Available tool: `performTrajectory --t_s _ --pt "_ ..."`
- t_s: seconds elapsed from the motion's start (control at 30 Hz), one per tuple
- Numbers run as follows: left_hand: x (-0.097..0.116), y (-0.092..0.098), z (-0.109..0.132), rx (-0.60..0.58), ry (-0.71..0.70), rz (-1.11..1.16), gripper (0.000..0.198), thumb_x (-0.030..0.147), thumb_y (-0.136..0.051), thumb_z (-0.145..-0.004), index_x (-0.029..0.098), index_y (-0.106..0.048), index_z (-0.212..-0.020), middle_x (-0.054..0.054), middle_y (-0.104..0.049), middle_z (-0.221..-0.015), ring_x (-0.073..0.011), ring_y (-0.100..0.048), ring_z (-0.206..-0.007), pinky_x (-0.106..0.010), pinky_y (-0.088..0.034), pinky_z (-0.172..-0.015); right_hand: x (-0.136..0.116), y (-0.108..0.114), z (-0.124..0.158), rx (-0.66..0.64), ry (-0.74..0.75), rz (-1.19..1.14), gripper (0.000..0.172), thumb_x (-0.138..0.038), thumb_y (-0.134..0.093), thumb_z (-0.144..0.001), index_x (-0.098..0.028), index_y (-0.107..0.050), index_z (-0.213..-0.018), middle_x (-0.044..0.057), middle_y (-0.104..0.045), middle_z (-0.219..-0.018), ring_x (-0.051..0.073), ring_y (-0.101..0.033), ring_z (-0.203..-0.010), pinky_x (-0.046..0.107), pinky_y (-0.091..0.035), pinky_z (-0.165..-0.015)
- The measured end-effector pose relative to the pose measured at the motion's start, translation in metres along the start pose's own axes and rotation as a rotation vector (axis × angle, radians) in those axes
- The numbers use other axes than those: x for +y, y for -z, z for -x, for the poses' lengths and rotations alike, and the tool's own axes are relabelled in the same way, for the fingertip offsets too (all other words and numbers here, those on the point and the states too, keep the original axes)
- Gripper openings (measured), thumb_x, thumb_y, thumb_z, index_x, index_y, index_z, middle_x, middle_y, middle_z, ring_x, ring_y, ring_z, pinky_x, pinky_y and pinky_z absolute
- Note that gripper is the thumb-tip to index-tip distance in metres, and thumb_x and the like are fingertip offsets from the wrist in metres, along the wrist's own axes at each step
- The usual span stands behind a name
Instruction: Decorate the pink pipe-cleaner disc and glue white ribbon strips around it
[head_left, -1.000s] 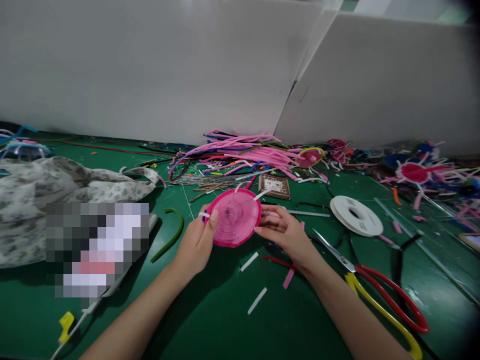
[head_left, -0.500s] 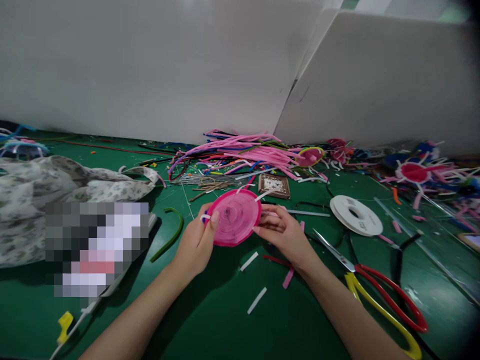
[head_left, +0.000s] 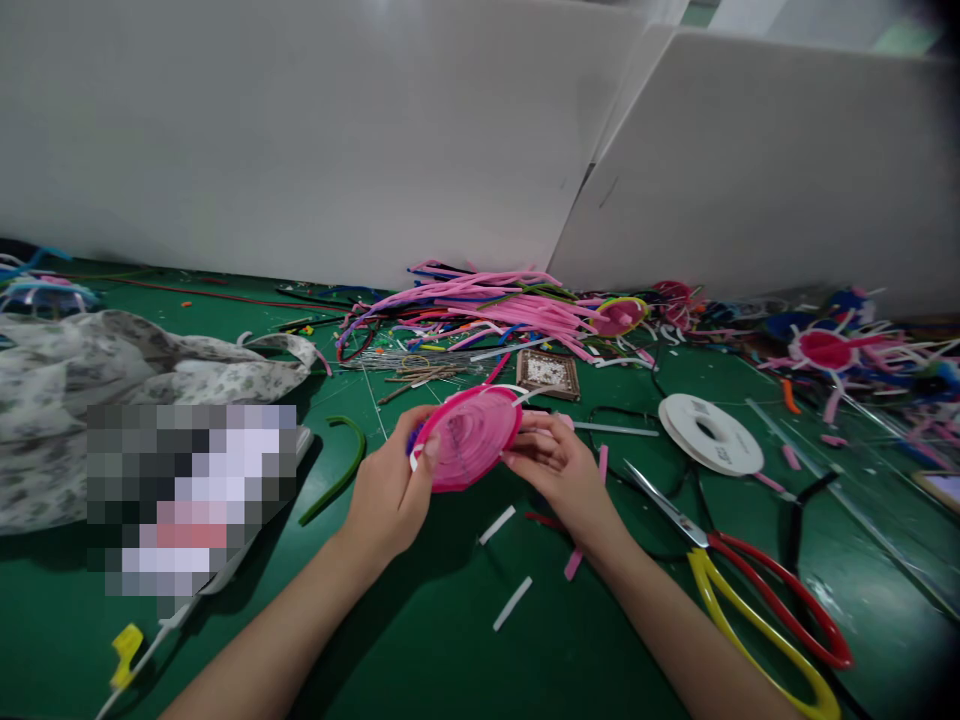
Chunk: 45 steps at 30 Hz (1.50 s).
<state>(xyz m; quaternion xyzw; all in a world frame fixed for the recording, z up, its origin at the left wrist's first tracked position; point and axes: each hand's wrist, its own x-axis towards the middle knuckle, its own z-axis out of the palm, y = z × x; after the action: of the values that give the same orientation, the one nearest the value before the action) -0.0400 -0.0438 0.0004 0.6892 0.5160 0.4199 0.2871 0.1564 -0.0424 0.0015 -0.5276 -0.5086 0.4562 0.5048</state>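
The pink disc (head_left: 469, 437) has tipped back since a second ago, held just above the table (head_left: 420, 660), and a white strip, I think, now runs along its far rim. My left hand (head_left: 390, 490) and right hand (head_left: 559, 470) each pinch an edge, fingers curled, so I judge the rim work is ongoing. The scissors (head_left: 750, 590) lie untouched to the right.

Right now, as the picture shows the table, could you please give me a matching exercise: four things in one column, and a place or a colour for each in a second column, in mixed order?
Things
1. pink disc
2. scissors
3. white reel
4. green curved strip

Places and colours
a. lies just to the left of the left hand
b. held between the left hand and the right hand
c. has red and yellow handles
d. lies flat, with a hole in the middle

Pairs: 1-b, 2-c, 3-d, 4-a
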Motion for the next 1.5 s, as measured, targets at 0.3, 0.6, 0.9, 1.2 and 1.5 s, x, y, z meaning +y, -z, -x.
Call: performTrajectory --t_s 0.3,0.6,0.9,1.2,1.5 --pt "-0.002 0.000 -0.001 0.017 0.026 0.007 0.039 0.044 -0.030 -0.093 0.022 -0.048 -0.120 -0.004 -0.067 -0.087 -0.0201 -0.061 -0.071 -0.036 -0.043 -0.082 0.001 0.001 -0.003 0.071 -0.072 -0.157 0.041 -0.032 -0.080 -0.056 -0.021 -0.058 -0.088 0.003 -0.067 -0.083 0.019 -0.064 -0.084 0.037 -0.052 -0.081" --pt "-0.004 -0.001 -0.001 0.032 0.014 -0.002 0.040 0.045 -0.030 -0.093 0.021 -0.050 -0.118 -0.006 -0.067 -0.096 -0.0208 -0.062 -0.076 -0.036 -0.043 -0.083 -0.001 0.001 -0.001 0.081 -0.102 -0.221 0.035 -0.031 -0.076 -0.062 -0.022 -0.059 -0.091 0.002 -0.068 -0.084 0.017 -0.065 -0.080 0.033 -0.055 -0.073" --pt "-0.005 -0.003 -0.001 0.025 0.013 -0.012 0.043 0.045 -0.029 -0.094 0.019 -0.051 -0.120 -0.008 -0.067 -0.097 -0.0222 -0.063 -0.078 -0.036 -0.044 -0.081 -0.001 0.000 -0.001 0.085 -0.113 -0.201 0.033 -0.028 -0.074 -0.063 -0.021 -0.058 -0.091 0.002 -0.069 -0.086 0.019 -0.065 -0.084 0.035 -0.054 -0.076" --pt "-0.003 -0.002 -0.001 0.022 0.036 0.061 0.040 0.044 -0.031 -0.093 0.020 -0.050 -0.119 -0.007 -0.066 -0.094 -0.0201 -0.060 -0.074 -0.033 -0.043 -0.076 -0.003 0.000 0.001 0.079 -0.114 -0.204 0.030 -0.027 -0.072 -0.065 -0.021 -0.057 -0.091 0.002 -0.069 -0.087 0.020 -0.065 -0.085 0.036 -0.053 -0.077" --pt "-0.005 -0.005 -0.012 0.109 0.295 0.285 0.035 0.050 -0.041 -0.088 0.020 -0.053 -0.076 -0.001 -0.060 -0.071 -0.0199 -0.057 -0.077 -0.028 -0.045 -0.069 -0.010 0.002 0.002 0.084 -0.121 -0.246 0.030 -0.027 -0.073 -0.066 -0.020 -0.058 -0.091 0.002 -0.069 -0.085 0.018 -0.066 -0.082 0.031 -0.053 -0.072"
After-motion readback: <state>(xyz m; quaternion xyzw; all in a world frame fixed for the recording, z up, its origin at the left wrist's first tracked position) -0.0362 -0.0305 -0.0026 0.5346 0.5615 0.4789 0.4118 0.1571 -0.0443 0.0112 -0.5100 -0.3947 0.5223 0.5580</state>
